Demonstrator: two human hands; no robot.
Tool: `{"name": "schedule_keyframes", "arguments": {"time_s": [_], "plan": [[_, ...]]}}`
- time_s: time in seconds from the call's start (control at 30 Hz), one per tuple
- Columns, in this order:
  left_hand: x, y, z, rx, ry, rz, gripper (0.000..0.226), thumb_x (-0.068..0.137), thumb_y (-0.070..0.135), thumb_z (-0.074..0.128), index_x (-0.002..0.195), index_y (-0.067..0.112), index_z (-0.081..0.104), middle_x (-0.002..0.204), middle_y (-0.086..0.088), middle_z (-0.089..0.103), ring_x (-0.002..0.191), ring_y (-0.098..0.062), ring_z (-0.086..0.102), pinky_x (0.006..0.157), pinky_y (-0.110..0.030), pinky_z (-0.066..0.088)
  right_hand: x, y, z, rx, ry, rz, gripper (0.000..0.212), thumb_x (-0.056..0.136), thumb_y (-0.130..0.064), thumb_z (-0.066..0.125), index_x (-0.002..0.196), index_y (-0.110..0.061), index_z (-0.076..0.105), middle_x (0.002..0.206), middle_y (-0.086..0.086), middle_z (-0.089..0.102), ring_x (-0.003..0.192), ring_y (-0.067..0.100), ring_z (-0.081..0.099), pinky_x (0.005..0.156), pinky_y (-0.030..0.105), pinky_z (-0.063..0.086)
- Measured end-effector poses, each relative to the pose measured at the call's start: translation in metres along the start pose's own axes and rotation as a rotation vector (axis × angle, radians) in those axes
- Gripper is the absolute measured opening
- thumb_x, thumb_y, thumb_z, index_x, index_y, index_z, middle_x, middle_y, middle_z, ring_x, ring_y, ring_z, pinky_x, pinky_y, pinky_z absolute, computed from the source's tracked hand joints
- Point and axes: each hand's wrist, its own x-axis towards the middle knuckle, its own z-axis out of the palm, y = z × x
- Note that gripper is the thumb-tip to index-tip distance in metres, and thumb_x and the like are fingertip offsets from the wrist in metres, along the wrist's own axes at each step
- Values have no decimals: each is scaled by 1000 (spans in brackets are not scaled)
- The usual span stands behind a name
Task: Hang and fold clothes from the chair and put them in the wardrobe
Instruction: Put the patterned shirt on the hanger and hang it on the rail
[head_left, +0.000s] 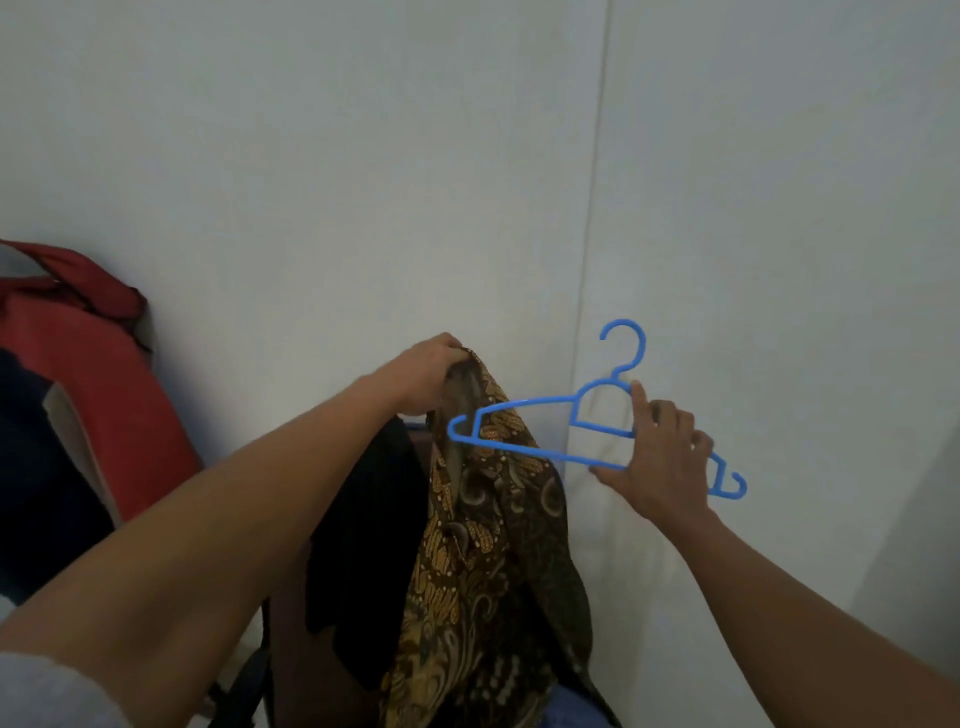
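We hold the brown batik shirt up by its top with our left hand, whose fingers are clenched around a bunch of the patterned cloth, so the shirt hangs straight down from that grip in the lower middle of the view. Our right hand grasps the blue plastic hanger just beside the shirt. Its fingers are wrapped around the right half of the frame, with the index finger stretched up along the shoulder towards the neck and the thumb under the bottom bar. The hanger is tilted, hook pointing up and its right end lower than its left. The left end crosses the upper part of the shirt, but we cannot tell whether it has gone inside the fabric or only lies in front of it. A black garment hangs just to the left of the shirt, under our left forearm, over something dark that is mostly hidden. Further left lies a heap of clothes, with a red garment on top and dark navy cloth below it. A bit of blue denim shows at the bottom edge under the shirt. A pale wall fills everything behind.
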Motion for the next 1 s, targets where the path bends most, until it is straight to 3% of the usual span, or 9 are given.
{"name": "schedule_keyframes", "arguments": {"time_s": [0.27,0.47,0.53,0.63,0.7,0.77,0.83,0.9,1.0], "plan": [[8,54,-75,2,62,-36,44,83,13,71,125,10,60,130,-6,46,118,-23,48,95,-36,49,38,3,-76,-71,133,122,118,60,-73,75,151,-26,16,123,4,45,108,24,44,85,43,36],[13,88,-108,-35,174,-85,38,81,16,71,117,11,59,119,-7,40,104,-24,53,69,-23,46,63,-32,-120,-33,217,133,116,62,-68,78,150,-25,16,124,6,43,110,25,42,87,44,35],[12,95,-118,-62,207,-122,37,82,16,70,116,10,57,120,-7,36,98,-24,55,69,-24,46,67,-44,-129,-49,253,110,115,64,-68,77,151,-25,15,123,6,42,109,25,41,87,44,35],[10,107,-132,-103,255,-89,19,79,14,69,92,15,54,114,-8,40,86,-24,56,64,-23,44,70,-68,-134,-95,314,18,114,64,-66,76,152,-24,17,123,7,44,107,25,41,88,44,34],[11,119,-139,-127,271,-16,23,76,13,70,78,20,49,103,-10,46,78,-24,54,57,-20,38,71,-84,-135,-71,349,-18,112,65,-69,75,152,-23,22,123,7,47,107,26,42,87,44,34],[10,128,-146,-99,279,12,19,77,14,70,86,15,54,104,-10,46,84,-24,55,59,-22,42,76,-94,-140,10,350,6,110,67,-71,72,153,-24,22,124,7,46,109,26,42,87,44,34],[2,127,-154,-11,284,23,38,79,19,71,114,12,59,118,-7,44,100,-24,55,79,-31,52,85,-94,-146,99,360,31,110,66,-74,71,152,-26,20,126,6,44,112,26,41,90,45,34],[-8,117,-162,254,350,33,60,80,40,70,134,20,52,132,-2,43,116,-22,48,98,-42,43,94,-91,-155,150,381,14,111,64,-77,69,151,-28,19,127,4,43,113,25,39,92,44,33],[-18,100,-170,500,485,131,86,74,66,67,145,25,41,143,1,39,127,-22,37,105,-47,32,106,-92,-168,194,391,-46,113,63,-81,66,152,-30,18,128,2,41,113,23,37,94,43,32]]}}
